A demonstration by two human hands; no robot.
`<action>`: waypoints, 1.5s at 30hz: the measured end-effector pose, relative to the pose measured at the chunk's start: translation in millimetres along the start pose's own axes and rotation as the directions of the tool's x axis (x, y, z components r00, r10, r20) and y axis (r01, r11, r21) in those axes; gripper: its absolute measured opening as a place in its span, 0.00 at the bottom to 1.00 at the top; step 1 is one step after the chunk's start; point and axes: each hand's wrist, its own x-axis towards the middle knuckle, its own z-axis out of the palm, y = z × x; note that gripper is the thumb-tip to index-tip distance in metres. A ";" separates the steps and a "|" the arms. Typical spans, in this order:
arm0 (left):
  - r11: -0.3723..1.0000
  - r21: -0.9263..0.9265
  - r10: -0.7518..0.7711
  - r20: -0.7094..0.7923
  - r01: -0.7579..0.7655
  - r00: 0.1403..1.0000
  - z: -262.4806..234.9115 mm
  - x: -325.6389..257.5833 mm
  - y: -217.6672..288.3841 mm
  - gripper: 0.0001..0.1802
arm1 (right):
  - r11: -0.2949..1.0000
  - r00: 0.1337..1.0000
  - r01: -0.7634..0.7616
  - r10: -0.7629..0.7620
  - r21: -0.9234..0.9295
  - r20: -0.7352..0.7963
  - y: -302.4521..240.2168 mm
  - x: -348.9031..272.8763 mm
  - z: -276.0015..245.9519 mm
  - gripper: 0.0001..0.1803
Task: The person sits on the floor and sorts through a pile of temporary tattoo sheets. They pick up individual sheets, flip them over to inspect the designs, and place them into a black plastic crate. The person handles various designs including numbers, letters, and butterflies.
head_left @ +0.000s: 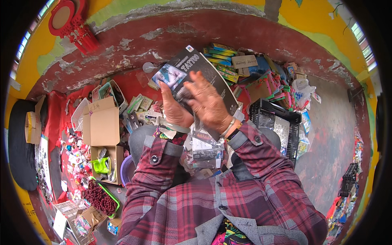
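In front of me is a flat black booklet (216, 87) with a photo and pale lettering on its cover, tilted to the left. My left hand (177, 108) is at its lower left edge, thumb up along the side; its other fingers are hidden and seem to support the booklet from beneath. Across the cover lies my right hand (210, 102), fingers apart and stretched out, hiding part of the front. Below both hands, between my knees, sits a pile of clear plastic packets (206, 155) with dark and pale contents.
Right of my knees stands a black plastic crate (292, 118). An open cardboard box (102, 126) and a purple basin (127, 169) are at left, with a green-rimmed tray of dark red beads (100, 198) nearer. Stacked colourful boxes (222, 61) lie against the red wall.
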 end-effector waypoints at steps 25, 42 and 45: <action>0.933 -0.243 -0.221 0.196 0.266 0.955 -5.7 -7.9 -16.1 0.25 | 0.983 0.958 -0.101 0.138 0.156 -0.250 22.2 3.3 -17.2 0.18; 0.844 -0.040 -0.534 0.015 0.534 0.845 -37.5 9.0 -10.5 0.19 | 0.536 0.923 -0.321 -0.008 0.781 0.385 22.5 -3.5 -18.9 0.16; 0.819 0.032 -0.573 0.078 0.573 0.816 -81.2 15.3 -25.2 0.13 | 0.562 0.853 -0.341 -0.153 0.754 0.500 17.1 -4.7 -11.6 0.13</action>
